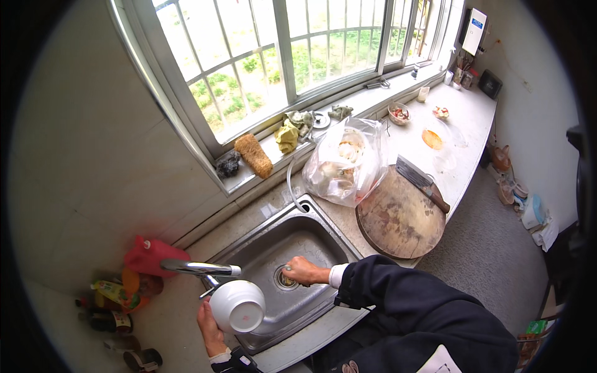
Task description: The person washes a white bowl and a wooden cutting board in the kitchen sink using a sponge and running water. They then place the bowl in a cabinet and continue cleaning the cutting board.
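Note:
My left hand [212,328] grips a white bowl [237,305] by its side. The bowl is tipped over, its round foot facing up toward me, just below the spout of a chrome faucet [201,267]. My right hand [303,271] reaches down into the stainless steel sink [322,242], fingers curled over the drain [285,279]. A small greenish patch shows at those fingers, but whether they hold something is unclear. Bits of food waste appear to lie in the drain. The inside of the bowl is hidden from me.
Right of the sink, a cleaver [419,182] lies on a round wooden chopping board [401,219]. Behind it sits a clear plastic bag [345,163] with food waste and containers. A sponge [254,156] and rags [294,133] line the windowsill. Bottles [109,321] and a pink jug [154,256] stand left.

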`<act>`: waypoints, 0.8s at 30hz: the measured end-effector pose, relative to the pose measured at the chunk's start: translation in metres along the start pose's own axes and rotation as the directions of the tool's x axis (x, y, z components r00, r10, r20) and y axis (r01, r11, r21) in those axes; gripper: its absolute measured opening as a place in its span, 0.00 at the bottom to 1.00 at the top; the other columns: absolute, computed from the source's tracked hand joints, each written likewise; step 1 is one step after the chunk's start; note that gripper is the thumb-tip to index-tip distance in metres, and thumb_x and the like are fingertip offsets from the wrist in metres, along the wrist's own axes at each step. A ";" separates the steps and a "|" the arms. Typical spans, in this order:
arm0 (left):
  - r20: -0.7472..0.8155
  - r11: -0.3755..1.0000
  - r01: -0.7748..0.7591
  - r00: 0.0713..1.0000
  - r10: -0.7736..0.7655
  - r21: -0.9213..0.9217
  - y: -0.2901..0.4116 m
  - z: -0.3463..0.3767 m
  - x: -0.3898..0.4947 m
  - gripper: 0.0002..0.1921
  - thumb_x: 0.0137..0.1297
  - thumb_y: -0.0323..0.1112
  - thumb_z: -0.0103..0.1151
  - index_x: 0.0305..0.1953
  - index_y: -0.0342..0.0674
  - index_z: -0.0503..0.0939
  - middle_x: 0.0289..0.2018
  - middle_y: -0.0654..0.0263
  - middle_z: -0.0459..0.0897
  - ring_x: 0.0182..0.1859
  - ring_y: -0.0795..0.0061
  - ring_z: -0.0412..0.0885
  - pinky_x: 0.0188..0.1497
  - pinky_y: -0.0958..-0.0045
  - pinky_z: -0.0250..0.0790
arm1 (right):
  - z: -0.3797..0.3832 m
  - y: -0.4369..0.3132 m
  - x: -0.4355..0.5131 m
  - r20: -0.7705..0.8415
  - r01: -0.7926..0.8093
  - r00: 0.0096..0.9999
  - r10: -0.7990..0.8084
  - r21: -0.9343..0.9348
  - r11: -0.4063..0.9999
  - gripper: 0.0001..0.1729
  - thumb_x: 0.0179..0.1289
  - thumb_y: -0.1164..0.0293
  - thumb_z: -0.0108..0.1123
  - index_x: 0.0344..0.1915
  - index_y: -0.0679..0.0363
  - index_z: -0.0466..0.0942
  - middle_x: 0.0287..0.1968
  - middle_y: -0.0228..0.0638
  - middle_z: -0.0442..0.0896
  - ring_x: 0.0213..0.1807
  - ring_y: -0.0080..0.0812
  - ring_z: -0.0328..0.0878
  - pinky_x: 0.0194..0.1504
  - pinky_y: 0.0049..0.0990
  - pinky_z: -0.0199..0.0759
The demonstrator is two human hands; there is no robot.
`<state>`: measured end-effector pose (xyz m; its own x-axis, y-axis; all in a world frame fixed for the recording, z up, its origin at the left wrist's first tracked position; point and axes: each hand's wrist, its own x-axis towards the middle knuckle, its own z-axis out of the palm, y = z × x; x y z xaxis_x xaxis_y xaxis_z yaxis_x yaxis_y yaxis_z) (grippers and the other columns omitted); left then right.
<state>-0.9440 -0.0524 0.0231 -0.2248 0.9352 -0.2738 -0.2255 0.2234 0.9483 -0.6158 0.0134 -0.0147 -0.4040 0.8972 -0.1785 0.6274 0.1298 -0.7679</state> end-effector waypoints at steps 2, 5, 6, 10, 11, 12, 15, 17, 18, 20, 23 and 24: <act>0.051 0.998 0.025 0.998 -0.022 -0.053 -0.002 0.002 -0.008 0.26 0.66 0.52 0.53 0.50 0.31 0.73 0.42 0.60 0.80 0.42 0.72 0.78 0.46 0.70 0.71 | -0.005 -0.001 -0.004 -0.023 0.079 0.997 -0.080 -0.028 0.996 0.19 0.58 0.61 0.48 0.25 0.67 0.77 0.29 0.57 0.79 0.33 0.60 0.76 0.40 0.47 0.72; -0.005 0.990 0.121 0.993 -0.121 -0.079 -0.004 0.010 -0.023 0.26 0.66 0.53 0.51 0.51 0.33 0.73 0.45 0.60 0.79 0.45 0.70 0.78 0.49 0.68 0.72 | -0.011 -0.005 -0.002 -0.066 0.008 0.998 0.000 0.129 0.992 0.19 0.56 0.62 0.49 0.20 0.68 0.74 0.24 0.55 0.77 0.28 0.58 0.75 0.35 0.46 0.71; -0.014 0.985 0.086 0.996 -0.089 -0.153 -0.006 0.014 -0.028 0.27 0.66 0.55 0.51 0.51 0.34 0.73 0.45 0.60 0.79 0.45 0.69 0.78 0.49 0.67 0.72 | -0.013 -0.006 0.002 -0.145 0.066 0.989 -0.039 0.185 0.981 0.20 0.55 0.61 0.50 0.20 0.68 0.74 0.22 0.54 0.77 0.25 0.53 0.74 0.33 0.44 0.71; -0.048 0.863 0.174 0.974 -0.223 -0.473 -0.025 0.034 -0.049 0.32 0.63 0.61 0.50 0.55 0.38 0.71 0.49 0.59 0.78 0.50 0.64 0.76 0.53 0.61 0.70 | -0.020 0.002 0.017 -0.198 -0.006 0.974 0.112 0.471 0.882 0.21 0.54 0.61 0.53 0.19 0.69 0.74 0.17 0.50 0.74 0.17 0.41 0.70 0.27 0.39 0.68; 0.036 0.793 0.210 0.972 -0.232 -0.572 -0.030 0.035 -0.054 0.33 0.62 0.63 0.49 0.56 0.39 0.70 0.51 0.59 0.77 0.52 0.63 0.75 0.54 0.59 0.70 | -0.021 0.007 0.020 -0.226 0.019 0.965 0.129 0.554 0.832 0.21 0.54 0.61 0.54 0.18 0.69 0.73 0.16 0.50 0.74 0.16 0.39 0.68 0.26 0.39 0.67; -0.082 0.802 0.227 0.942 -0.324 -0.552 -0.037 0.040 -0.053 0.36 0.61 0.66 0.46 0.59 0.42 0.68 0.55 0.62 0.74 0.57 0.61 0.70 0.58 0.54 0.66 | -0.020 0.012 0.019 -0.257 0.011 0.963 0.084 0.351 0.936 0.21 0.54 0.61 0.53 0.18 0.70 0.74 0.17 0.53 0.74 0.18 0.46 0.72 0.27 0.41 0.68; 0.026 0.692 0.256 0.945 -0.325 -0.675 -0.056 0.047 -0.058 0.35 0.62 0.66 0.45 0.59 0.44 0.68 0.57 0.64 0.73 0.59 0.60 0.70 0.60 0.52 0.63 | -0.016 0.031 0.019 -0.142 -0.022 0.989 0.050 0.188 0.982 0.21 0.54 0.61 0.53 0.19 0.70 0.74 0.20 0.56 0.75 0.22 0.53 0.75 0.30 0.43 0.69; -0.033 0.697 0.241 0.934 -0.355 -0.675 -0.065 0.049 -0.062 0.35 0.62 0.67 0.44 0.60 0.46 0.68 0.58 0.66 0.72 0.60 0.61 0.68 0.62 0.51 0.61 | -0.010 0.040 0.021 -0.165 -0.018 0.984 0.061 0.246 0.969 0.21 0.53 0.60 0.53 0.21 0.70 0.76 0.23 0.58 0.76 0.27 0.56 0.76 0.33 0.44 0.70; -0.044 0.693 0.245 0.928 -0.371 -0.678 -0.069 0.050 -0.064 0.35 0.62 0.67 0.43 0.60 0.46 0.68 0.58 0.65 0.72 0.60 0.61 0.68 0.62 0.52 0.61 | -0.008 0.043 0.021 -0.167 -0.044 0.982 0.088 0.255 0.966 0.20 0.53 0.60 0.53 0.21 0.69 0.76 0.23 0.58 0.76 0.27 0.56 0.76 0.33 0.44 0.70; -0.062 0.698 0.251 0.918 -0.391 -0.671 -0.071 0.051 -0.068 0.35 0.63 0.67 0.42 0.60 0.46 0.68 0.58 0.65 0.71 0.61 0.61 0.68 0.62 0.52 0.61 | -0.007 0.045 0.019 -0.162 -0.073 0.980 0.113 0.237 0.969 0.21 0.53 0.60 0.53 0.21 0.70 0.76 0.24 0.58 0.77 0.28 0.56 0.76 0.34 0.43 0.70; -0.092 0.701 0.259 0.903 -0.420 -0.664 -0.070 0.056 -0.079 0.34 0.64 0.66 0.41 0.60 0.45 0.68 0.58 0.64 0.72 0.61 0.61 0.68 0.62 0.53 0.61 | -0.021 0.035 0.017 -0.200 -0.202 0.943 0.265 0.287 0.936 0.22 0.55 0.59 0.54 0.22 0.70 0.76 0.23 0.53 0.78 0.24 0.51 0.76 0.32 0.41 0.70; -0.089 0.697 0.272 0.896 -0.435 -0.663 -0.069 0.057 -0.083 0.34 0.64 0.66 0.40 0.60 0.45 0.68 0.58 0.64 0.72 0.61 0.61 0.68 0.62 0.53 0.61 | -0.032 0.030 0.018 -0.118 -0.261 0.937 0.328 0.388 0.884 0.23 0.57 0.56 0.56 0.22 0.68 0.76 0.20 0.46 0.78 0.22 0.39 0.75 0.30 0.38 0.70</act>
<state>-0.8558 -0.1297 -0.0102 -0.1875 0.7166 -0.6718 -0.8473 0.2279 0.4797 -0.5835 0.0468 -0.0211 -0.0938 0.9333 -0.3466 0.4019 -0.2830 -0.8708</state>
